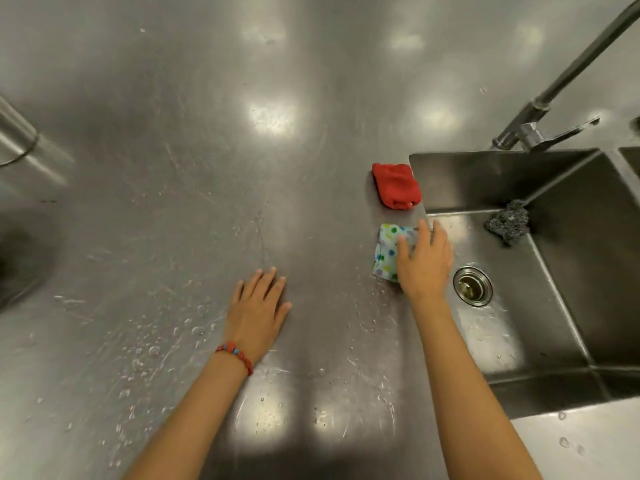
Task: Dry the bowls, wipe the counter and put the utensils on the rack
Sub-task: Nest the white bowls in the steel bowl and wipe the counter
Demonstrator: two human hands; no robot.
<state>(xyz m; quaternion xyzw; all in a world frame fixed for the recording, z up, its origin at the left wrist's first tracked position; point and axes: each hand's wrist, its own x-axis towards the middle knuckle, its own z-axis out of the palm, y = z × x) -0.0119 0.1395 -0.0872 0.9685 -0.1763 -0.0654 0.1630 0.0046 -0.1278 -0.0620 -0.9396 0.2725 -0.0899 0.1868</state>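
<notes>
A folded spotted cloth (386,249) with coloured dots lies on the steel counter (207,168) beside the sink's left edge. My right hand (424,261) rests flat on top of its right part, fingers spread. My left hand (258,303) lies palm down on the wet counter, fingers apart, holding nothing; a red bead bracelet circles its wrist. A folded red cloth (396,185) sits on the counter just beyond the spotted one. No bowls or utensils are visible.
The sink (561,306) opens at the right with a drain (472,285), a steel scourer (509,221) in its back corner and a faucet (540,126) behind. Water droplets scatter over the near counter. A metal vessel (15,133) stands at the far left.
</notes>
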